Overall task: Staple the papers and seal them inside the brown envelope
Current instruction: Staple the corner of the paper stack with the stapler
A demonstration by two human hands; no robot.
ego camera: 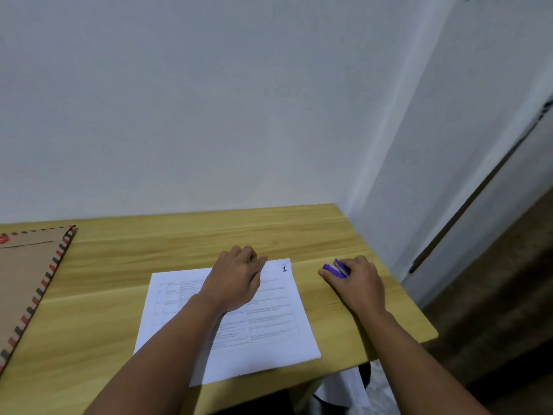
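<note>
**Stapler taken in hand, papers pinned: the stapling step is just opening**

The papers are laid flat on the wooden table, near its front edge, with a handwritten "1" visible at the far right corner. They are held down by the left hand, which is pressed on the upper part of the top sheet with its fingers curled loosely downward; nothing is gripped in it. A purple stapler is seen on the table just beside the right edge of the sheets, and it is enclosed by the right hand, whose fingers are wrapped over its far side. Whether the stapler is already lifted or rests on the wood cannot be told. The brown envelope, edged with red and dark stripes, is lying well apart at the left end of the table, untouched.

The first step, stapling, is judged to be in hand, with no staple yet visible in the sheets. For the next move, the stapler would need to be brought to a corner of the stack, probably the numbered one nearest it, and the sheets squared and kept still under the left hand so that all are caught. Insertion and sealing remain to be done.
</note>
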